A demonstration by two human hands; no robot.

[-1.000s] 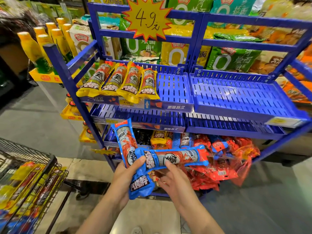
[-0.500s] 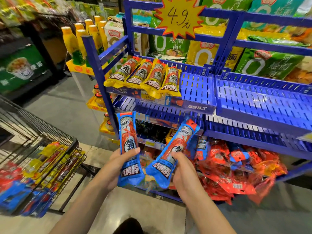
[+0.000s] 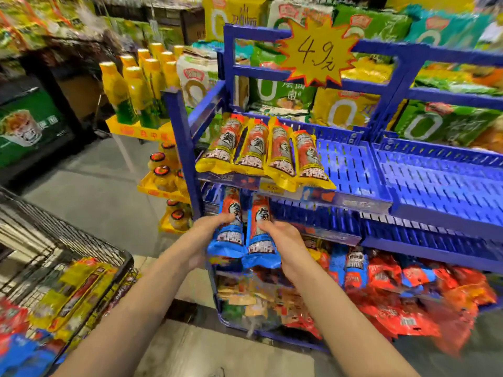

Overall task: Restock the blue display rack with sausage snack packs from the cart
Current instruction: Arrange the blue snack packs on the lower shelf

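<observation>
Blue wrappers fill both my hands: my left hand (image 3: 209,235) grips the left blue pack (image 3: 230,227) with fingers curled over its front, and my right hand (image 3: 283,240) grips the right blue pack (image 3: 260,235) the same way, thumb side towards me. The two packs stand side by side, touching or nearly so, their lower ends hanging just below my knuckles and their upper ends reaching in over the front lip of the middle shelf (image 3: 313,216) of the blue display rack (image 3: 185,148). Down to the left of my left forearm sits the wire cart (image 3: 81,240), with more yellow and blue packs heaped inside; that part is blurred. Below my right wrist, the bottom tier holds a loose pile of red and blue packs (image 3: 394,281). Just above my fingertips, on the top shelf (image 3: 351,170), four yellow packs (image 3: 261,151) lie in a row with their ends overhanging the front edge. Farther up beyond them a starburst price sign (image 3: 317,53) hangs on the rack's upper rail, and off past my left hand stand yellow-capped bottles (image 3: 136,91) on a yellow stand.
</observation>
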